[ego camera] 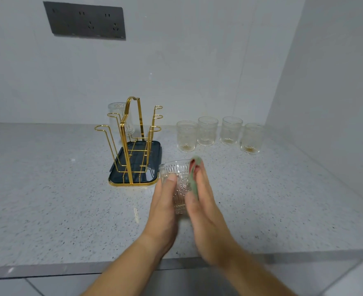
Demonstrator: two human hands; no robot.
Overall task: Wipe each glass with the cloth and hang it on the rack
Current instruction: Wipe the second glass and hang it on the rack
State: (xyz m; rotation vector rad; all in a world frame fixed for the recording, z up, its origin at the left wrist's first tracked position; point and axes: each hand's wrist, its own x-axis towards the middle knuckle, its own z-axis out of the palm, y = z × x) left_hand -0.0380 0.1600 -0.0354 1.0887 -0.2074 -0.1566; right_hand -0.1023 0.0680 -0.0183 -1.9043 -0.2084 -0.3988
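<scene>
My left hand grips an embossed clear glass, tilted with its mouth pointing away from me, above the counter. My right hand presses a green cloth against the glass's right side, fingers fairly straight. A gold wire rack on a dark tray stands just left of the held glass. One glass hangs upside down on a far peg of the rack. Several upright glasses stand in a row at the back right, from the nearest-left one to the rightmost.
The speckled grey counter runs to a front edge close to me. A wall closes the right side beside the glasses. A dark socket panel sits high on the back wall.
</scene>
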